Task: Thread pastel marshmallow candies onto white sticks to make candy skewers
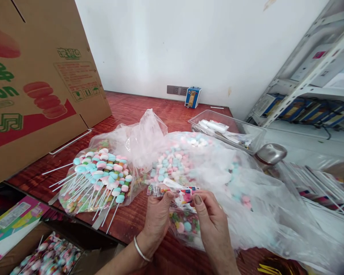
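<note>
My left hand (156, 215), with a bangle at the wrist, pinches a small printed clear candy wrapper (185, 194). My right hand (215, 223) grips the other end of the same wrapper between thumb and fingers. Whether a candy is inside cannot be made out. Just beyond the hands, a large clear plastic bag (218, 164) holds pink, blue and white marshmallow candies. Left of my hands, a heap of candy skewers (103, 170) on white sticks lies on another clear bag (67, 202) with colourful sweets in it. Below the wrapper are more loose-looking candies (186, 225) under plastic.
A big cardboard box (46, 76) stands at the left. An open carton (50, 254) of wrapped candies sits below the table edge. At the back are a clear plastic tray (237, 133), a metal scoop (271, 153) and a blue box (193, 97). Shelving (306, 89) rises at the right.
</note>
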`<state>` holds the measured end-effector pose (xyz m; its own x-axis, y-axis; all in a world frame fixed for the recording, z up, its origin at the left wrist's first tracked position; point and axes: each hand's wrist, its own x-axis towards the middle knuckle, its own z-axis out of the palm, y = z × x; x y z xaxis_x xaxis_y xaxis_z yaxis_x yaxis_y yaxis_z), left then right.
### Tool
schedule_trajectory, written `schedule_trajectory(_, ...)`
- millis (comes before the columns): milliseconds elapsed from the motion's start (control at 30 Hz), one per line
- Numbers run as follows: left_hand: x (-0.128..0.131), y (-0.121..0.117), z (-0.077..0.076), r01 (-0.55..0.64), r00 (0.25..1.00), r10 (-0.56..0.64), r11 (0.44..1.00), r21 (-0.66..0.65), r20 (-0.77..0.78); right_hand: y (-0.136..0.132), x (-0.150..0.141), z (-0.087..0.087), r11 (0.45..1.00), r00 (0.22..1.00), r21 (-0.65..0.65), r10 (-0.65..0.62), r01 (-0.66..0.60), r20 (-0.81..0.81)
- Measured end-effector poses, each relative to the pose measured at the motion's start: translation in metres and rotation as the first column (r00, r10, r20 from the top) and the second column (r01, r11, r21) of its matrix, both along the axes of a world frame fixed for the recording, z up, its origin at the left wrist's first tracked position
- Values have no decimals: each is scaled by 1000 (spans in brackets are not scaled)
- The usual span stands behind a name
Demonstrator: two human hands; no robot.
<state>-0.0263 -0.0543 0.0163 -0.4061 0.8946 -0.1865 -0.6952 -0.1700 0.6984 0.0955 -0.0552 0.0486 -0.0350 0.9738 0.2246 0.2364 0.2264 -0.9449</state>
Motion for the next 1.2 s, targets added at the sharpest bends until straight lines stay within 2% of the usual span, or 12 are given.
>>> schedule_trajectory(100,-3,-3,-7,46,989,-34,996,80,-147,1,0,-7,991,993,-131,12,-27,-117)
schedule_trajectory(233,-10,-5,-19,58,943,-12,990,131,-333,3,-2,-19,954,948,-291,-20,-77,-317)
schedule_trajectory(333,-14,-7,-22,93,866,-46,993,70,-498,3,-6,-22,945,885,-318,-88,-71,-458)
schedule_trajectory(400,-15,-8,-18,111,822,-96,994,-8,-562,3,-7,-22,946,864,-320,-118,-52,-490)
schedule_trajectory(567,-13,-8,-7,191,800,-237,971,-141,-551,4,-4,-23,933,888,-319,2,-166,-459)
schedule_trajectory(633,-12,-7,-7,162,827,-229,972,-173,-514,5,-4,-25,940,889,-300,5,-160,-458)
schedule_trajectory(733,-11,-6,-10,83,878,-155,981,-175,-454,8,-4,-27,943,876,-323,-90,-78,-473)
schedule_trajectory(833,-11,-7,-11,126,866,-180,981,-146,-466,8,-3,-29,912,875,-388,-73,-136,-478)
schedule_trajectory(933,-11,-8,-9,159,822,-222,974,-163,-525,4,0,-31,912,904,-363,19,-190,-426)
schedule_trajectory(1000,-11,-8,-11,146,813,-222,973,-181,-539,1,2,-31,940,944,-310,38,-145,-327)
schedule_trajectory(1100,-7,-7,-16,115,852,-185,979,-170,-490,-2,2,-29,964,995,-261,15,-41,-100)
schedule_trajectory(1200,-1,-5,-17,118,922,-169,980,-163,-348,-2,2,-25,985,995,-162,-47,61,88)
